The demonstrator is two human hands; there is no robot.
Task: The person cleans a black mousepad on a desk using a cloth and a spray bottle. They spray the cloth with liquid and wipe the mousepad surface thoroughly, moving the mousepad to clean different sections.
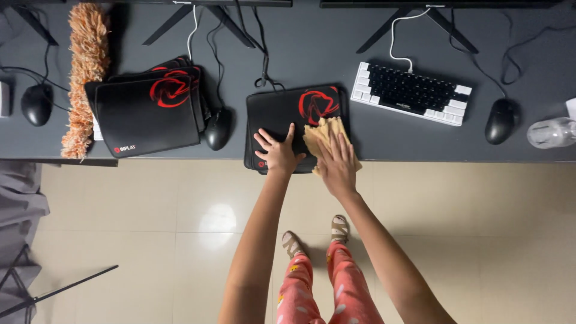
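My left hand (277,152) lies flat with fingers spread on a black mouse pad (288,108) with a red emblem, near the front edge of the dark desk (312,48). My right hand (336,163) presses flat on a tan cloth (321,133) that lies over the pad's right side. The pad seems to top a small stack of pads.
Another stack of black mouse pads (150,111) lies to the left, beside an orange fluffy duster (86,72) and a black mouse (218,129). A white-and-black keyboard (411,93), a second mouse (501,121) and a clear bottle (552,132) are on the right. Monitor stands and cables are behind.
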